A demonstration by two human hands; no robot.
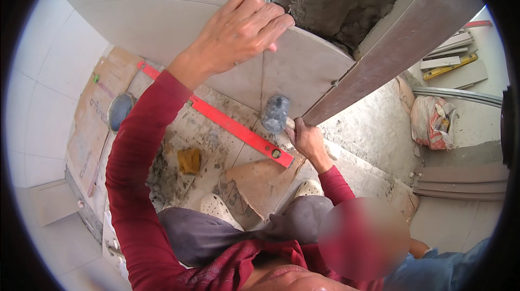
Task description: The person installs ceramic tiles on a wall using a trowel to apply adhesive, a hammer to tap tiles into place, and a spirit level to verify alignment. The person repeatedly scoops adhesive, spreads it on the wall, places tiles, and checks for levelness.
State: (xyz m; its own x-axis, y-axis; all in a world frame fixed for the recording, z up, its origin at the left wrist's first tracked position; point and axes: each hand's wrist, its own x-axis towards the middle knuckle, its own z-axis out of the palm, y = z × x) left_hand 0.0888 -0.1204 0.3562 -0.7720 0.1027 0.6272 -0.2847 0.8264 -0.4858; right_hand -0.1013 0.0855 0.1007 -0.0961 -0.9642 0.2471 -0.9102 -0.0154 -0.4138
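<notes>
My left hand (pixel 244 31) is closed over the upper edge of a pale wall tile (pixel 309 69), its fingers curled at the corner beside a seam. The tile stands upright, with rough grey mortar (pixel 336 1) exposed above it. Lower down, my right hand (pixel 310 144) grips the short visible part of a mallet's handle. The mallet (pixel 275 113) has a dark, dusty head, close in front of the tile's lower part; whether it touches the tile I cannot tell. Behind my left forearm, a red spirit level (pixel 233 128) runs diagonally along the floor by the wall.
A brownish upright panel (pixel 398 42) juts out right of the tile. On the floor lie a yellow sponge (pixel 189 161), torn cardboard (pixel 265 182) and a round dark container (pixel 122 111). At right are a sack (pixel 430 122), stacked strips (pixel 460 181) and another person's blue clothing (pixel 449 269).
</notes>
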